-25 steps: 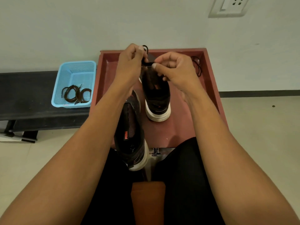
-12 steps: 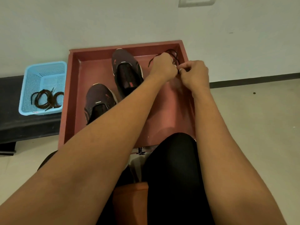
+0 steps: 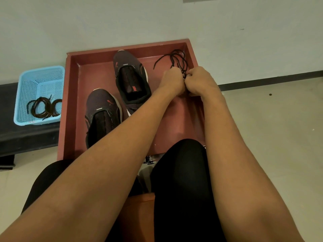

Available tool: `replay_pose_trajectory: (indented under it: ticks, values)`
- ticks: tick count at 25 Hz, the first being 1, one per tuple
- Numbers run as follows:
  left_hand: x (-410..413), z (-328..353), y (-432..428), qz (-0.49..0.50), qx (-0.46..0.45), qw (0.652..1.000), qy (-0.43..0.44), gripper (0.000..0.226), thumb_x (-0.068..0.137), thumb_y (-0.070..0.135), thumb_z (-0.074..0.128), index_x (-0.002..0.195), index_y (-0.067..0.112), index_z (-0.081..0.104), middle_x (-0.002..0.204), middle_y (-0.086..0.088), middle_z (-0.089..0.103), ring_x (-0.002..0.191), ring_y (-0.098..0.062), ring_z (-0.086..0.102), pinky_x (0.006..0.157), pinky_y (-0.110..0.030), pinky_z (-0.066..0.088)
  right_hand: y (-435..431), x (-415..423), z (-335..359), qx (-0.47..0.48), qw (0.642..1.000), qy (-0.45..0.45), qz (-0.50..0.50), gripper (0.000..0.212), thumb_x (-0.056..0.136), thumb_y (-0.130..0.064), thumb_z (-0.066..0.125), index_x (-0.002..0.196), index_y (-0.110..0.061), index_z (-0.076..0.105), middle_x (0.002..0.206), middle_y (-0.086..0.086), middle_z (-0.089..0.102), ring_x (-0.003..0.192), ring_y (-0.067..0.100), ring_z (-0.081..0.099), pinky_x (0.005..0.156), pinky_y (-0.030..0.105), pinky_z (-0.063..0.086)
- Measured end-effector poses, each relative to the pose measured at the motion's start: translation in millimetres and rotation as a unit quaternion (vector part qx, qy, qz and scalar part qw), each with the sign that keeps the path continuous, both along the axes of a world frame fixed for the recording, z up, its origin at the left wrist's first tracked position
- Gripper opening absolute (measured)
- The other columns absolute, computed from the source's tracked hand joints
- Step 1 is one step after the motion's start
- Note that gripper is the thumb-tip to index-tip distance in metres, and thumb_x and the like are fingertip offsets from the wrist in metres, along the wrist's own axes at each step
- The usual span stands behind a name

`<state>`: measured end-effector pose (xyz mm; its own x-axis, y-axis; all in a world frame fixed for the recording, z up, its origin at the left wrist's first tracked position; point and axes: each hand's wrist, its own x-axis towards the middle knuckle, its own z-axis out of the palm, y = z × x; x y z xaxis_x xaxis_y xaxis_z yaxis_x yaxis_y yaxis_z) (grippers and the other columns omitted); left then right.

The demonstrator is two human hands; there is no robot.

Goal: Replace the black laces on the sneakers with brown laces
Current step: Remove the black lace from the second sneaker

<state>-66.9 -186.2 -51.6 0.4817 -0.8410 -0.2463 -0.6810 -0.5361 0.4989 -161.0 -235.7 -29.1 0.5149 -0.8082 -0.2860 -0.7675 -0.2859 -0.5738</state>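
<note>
Two dark sneakers stand in a red tray (image 3: pixel 73 105), both without laces: the far sneaker (image 3: pixel 131 75) at the middle back and the near sneaker (image 3: pixel 102 114) to its left front. A bundle of black laces (image 3: pixel 176 60) lies in the tray's back right corner. My left hand (image 3: pixel 172 81) and my right hand (image 3: pixel 199 81) meet just in front of that bundle, fingers curled, each pinching the black laces. Brown laces (image 3: pixel 44 107) lie coiled in a light blue basket (image 3: pixel 28 84) left of the tray.
The basket rests on a black bench (image 3: pixel 26 137) against the wall. My knees in black trousers (image 3: pixel 181 172) sit below the tray's front edge, with an orange seat (image 3: pixel 139 206) between them. Pale floor spreads out to the right.
One second ago both hands held a black lace above the far sneaker. They have moved right to the tray's back right corner with the lace, and the view has shifted.
</note>
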Motion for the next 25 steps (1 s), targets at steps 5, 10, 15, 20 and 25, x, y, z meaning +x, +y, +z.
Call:
replay_pose_trajectory:
  ticks: [5, 10, 15, 20, 25]
  values:
    - [-6.6, -0.3, 6.0, 0.048, -0.031, 0.998, -0.018, 0.032, 0.092, 0.003, 0.054, 0.066, 0.015, 0.040, 0.072, -0.004, 0.046, 0.075, -0.029, 0.052, 0.066, -0.037, 0.040, 2.8, 2.4, 10.0, -0.051, 0.998, 0.018, -0.023, 0.018, 0.097, -0.006, 0.053, 0.079, -0.009, 0.056, 0.080, 0.008, 0.055, 0.080, 0.030, 0.055, 0.071, 0.030, 0.042]
    - [-1.8, 5.0, 15.4, 0.070, -0.081, 0.994, -0.033, 0.012, 0.093, 0.008, 0.061, 0.081, 0.009, 0.063, 0.076, -0.005, 0.058, 0.077, -0.031, 0.061, 0.062, -0.038, 0.044, 5.1, 0.9, 20.6, -0.107, 0.988, -0.083, -0.080, 0.025, 0.096, -0.002, 0.057, 0.110, -0.006, 0.078, 0.111, 0.010, 0.076, 0.098, 0.022, 0.071, 0.077, 0.019, 0.049]
    - [5.3, 41.7, 52.1, 0.063, -0.228, 0.971, -0.038, 0.026, 0.091, 0.018, 0.059, 0.112, 0.014, 0.074, 0.106, -0.003, 0.071, 0.098, -0.019, 0.065, 0.079, -0.031, 0.050, 24.4, 20.5, 39.3, -0.115, 0.961, -0.246, -0.046, 0.020, 0.097, -0.017, 0.065, 0.108, -0.020, 0.081, 0.101, -0.011, 0.078, 0.092, -0.002, 0.071, 0.076, 0.000, 0.047]
    - [28.9, 74.5, 140.5, 0.135, -0.313, 0.939, -0.043, 0.024, 0.093, 0.023, 0.062, 0.114, 0.019, 0.073, 0.107, 0.005, 0.072, 0.099, -0.010, 0.067, 0.090, -0.027, 0.053, 81.9, 50.0, 55.4, -0.063, 0.934, -0.349, 0.046, 0.017, 0.092, -0.021, 0.066, 0.098, -0.021, 0.082, 0.090, -0.014, 0.079, 0.087, -0.001, 0.073, 0.087, 0.029, 0.061]
    - [54.1, 85.5, 244.1, 0.225, -0.320, 0.920, -0.033, 0.024, 0.096, 0.030, 0.066, 0.119, 0.023, 0.069, 0.116, 0.009, 0.071, 0.101, -0.002, 0.069, 0.088, -0.018, 0.056, 148.2, 69.0, 69.5, -0.034, 0.932, -0.332, 0.140, 0.011, 0.092, -0.024, 0.071, 0.097, -0.024, 0.081, 0.088, -0.017, 0.078, 0.076, -0.007, 0.070, 0.075, 0.015, 0.054]
